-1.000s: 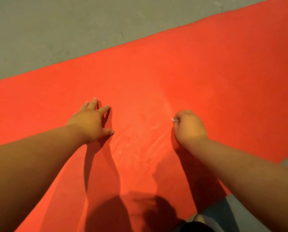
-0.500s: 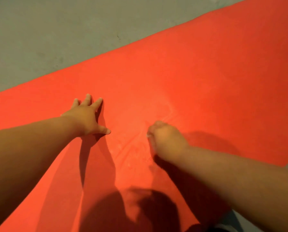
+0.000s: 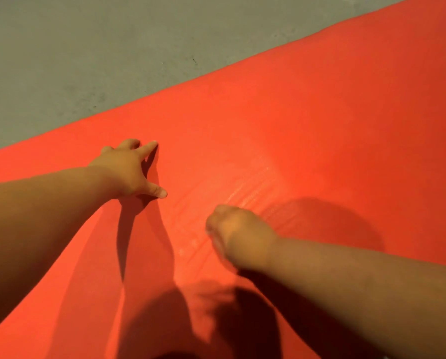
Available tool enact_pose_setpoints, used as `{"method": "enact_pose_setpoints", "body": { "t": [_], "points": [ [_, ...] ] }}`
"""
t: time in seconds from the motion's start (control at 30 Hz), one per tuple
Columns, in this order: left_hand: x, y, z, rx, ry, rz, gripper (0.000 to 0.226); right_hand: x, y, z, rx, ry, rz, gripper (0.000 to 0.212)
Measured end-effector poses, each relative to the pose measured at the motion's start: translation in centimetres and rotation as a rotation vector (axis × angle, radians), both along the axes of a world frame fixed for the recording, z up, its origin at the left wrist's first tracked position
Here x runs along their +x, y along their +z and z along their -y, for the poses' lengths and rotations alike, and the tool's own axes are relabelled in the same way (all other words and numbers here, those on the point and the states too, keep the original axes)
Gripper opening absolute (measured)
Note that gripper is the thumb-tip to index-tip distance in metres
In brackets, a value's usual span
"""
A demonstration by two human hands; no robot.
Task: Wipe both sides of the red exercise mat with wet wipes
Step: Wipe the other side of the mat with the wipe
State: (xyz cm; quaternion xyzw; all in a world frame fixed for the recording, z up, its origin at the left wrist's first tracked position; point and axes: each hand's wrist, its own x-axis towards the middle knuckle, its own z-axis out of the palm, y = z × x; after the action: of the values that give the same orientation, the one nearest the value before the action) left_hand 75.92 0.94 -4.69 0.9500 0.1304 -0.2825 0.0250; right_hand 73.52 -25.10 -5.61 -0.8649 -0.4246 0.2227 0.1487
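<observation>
Two hands: both down on red exercise mat (image 3: 320, 112), laid flat on grey floor (image 3: 87, 60), running 8 to 2 o'clock.
Left hand (image 3: 128, 172): fingers splayed, pressing mat, holding nothing; keep braced.
Right hand (image 3: 237, 234): fisted; wet wipe presumably bunched inside, hidden. Press evenly, overlap strokes.
Damp streaks (image 3: 253, 193): 1 o'clock of right hand.
Change: right hand drawn toward 8 o'clock, nearer left hand; left hand unmoved.
</observation>
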Motion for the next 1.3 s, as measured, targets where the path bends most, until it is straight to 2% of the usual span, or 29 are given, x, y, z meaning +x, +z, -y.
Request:
{"method": "enact_pose_setpoints", "body": {
  "t": [0.03, 0.07, 0.1, 0.13, 0.2, 0.27, 0.33, 0.47, 0.5, 0.53, 0.57, 0.63, 0.7, 0.77, 0.83, 0.9, 0.93, 0.97, 1.0, 1.13, 1.17, 1.23, 1.3],
  "points": [
    [0.2, 0.2, -0.3, 0.008, 0.014, 0.03, 0.123, -0.1, 0.1, -0.1, 0.029, 0.117, -0.02, 0.007],
    [0.3, 0.2, -0.4, 0.021, 0.034, 0.046, 0.121, 1.5, -0.5, 0.2, 0.091, 0.143, 0.036, 0.007],
    [0.3, 0.1, -0.5, 0.039, 0.055, 0.042, 0.12, 4.1, -0.7, 0.7, 0.087, 0.053, 0.115, 0.008],
    [0.4, -0.1, -0.5, 0.046, 0.079, 0.021, 0.12, 7.3, -0.7, 1.5, 0.043, -0.152, 0.187, 0.01],
    [0.7, -0.4, -0.9, 0.023, 0.112, -0.037, 0.126, 13.8, -0.7, 4.2, -0.07, -0.585, 0.203, 0.016],
    [0.9, -0.2, -1.4, 0.002, 0.107, -0.084, 0.128, 16.4, -0.3, 5.3, -0.132, -0.796, 0.233, 0.017],
    [1.1, 0.0, -1.6, 0.007, 0.079, -0.091, 0.122, 13.6, -0.5, 2.8, -0.099, -0.691, 0.211, 0.018],
    [0.9, 0.1, -1.3, -0.02, 0.092, -0.106, 0.119, 3.1, 0.3, -2.6, 0.004, -0.018, -0.034, 0.011],
    [1.0, 0.1, -1.4, -0.025, 0.092, -0.106, 0.119, 3.0, 0.5, -2.5, 0.03, 0.093, -0.032, 0.011],
    [1.0, 0.1, -1.5, -0.029, 0.091, -0.107, 0.119, 4.6, 0.2, -2.0, 0.034, 0.113, 0.021, 0.01],
    [1.0, 0.0, -1.6, -0.031, 0.088, -0.11, 0.119, 7.3, 0.3, -1.4, -0.003, 0.017, 0.082, 0.006],
    [1.1, 0.0, -1.7, -0.027, 0.078, -0.109, 0.121, 14.4, 0.3, 0.9, -0.141, -0.37, 0.16, 0.013],
    [1.3, 0.0, -1.7, -0.017, 0.071, -0.106, 0.124, 19.2, 0.6, 2.3, -0.247, -0.656, 0.182, 0.017],
    [1.6, 0.2, -1.5, -0.022, 0.083, -0.115, 0.127, 17.6, 0.9, 0.0, -0.266, -0.647, 0.188, 0.017],
    [1.9, 0.4, -1.5, -0.009, 0.075, -0.115, 0.129, 11.5, 0.0, -4.0, -0.148, -0.387, 0.07, 0.014],
    [1.7, 0.4, -1.5, -0.007, 0.075, -0.121, 0.129, 4.9, 0.4, -6.0, -0.014, 0.009, -0.032, 0.009],
    [1.7, 0.3, -1.5, -0.008, 0.076, -0.115, 0.129, 3.8, 0.1, -6.3, 0.008, 0.155, -0.062, 0.009],
    [1.9, 0.2, -1.6, -0.006, 0.072, -0.11, 0.129, 4.8, 0.0, -6.2, 0.028, 0.196, -0.058, 0.011],
    [1.9, 0.1, -1.7, -0.013, 0.073, -0.111, 0.129, 6.8, -0.2, -5.9, 0.035, 0.127, -0.002, 0.014],
    [1.9, -0.2, -1.9, -0.033, 0.078, -0.117, 0.131, 18.5, -0.5, -1.8, -0.166, -0.562, 0.229, 0.017],
    [1.9, -0.3, -1.9, -0.037, 0.078, -0.115, 0.131, 20.0, -0.3, -0.8, -0.217, -0.674, 0.26, 0.019],
    [2.0, -0.5, -1.9, -0.056, 0.094, -0.112, 0.133, 19.2, 0.0, -1.5, -0.205, -0.716, 0.253, 0.021],
    [2.1, -0.7, -2.1, -0.068, 0.101, -0.107, 0.136, 14.5, -0.6, -4.8, -0.065, -0.609, 0.163, 0.019]
  ]
}}
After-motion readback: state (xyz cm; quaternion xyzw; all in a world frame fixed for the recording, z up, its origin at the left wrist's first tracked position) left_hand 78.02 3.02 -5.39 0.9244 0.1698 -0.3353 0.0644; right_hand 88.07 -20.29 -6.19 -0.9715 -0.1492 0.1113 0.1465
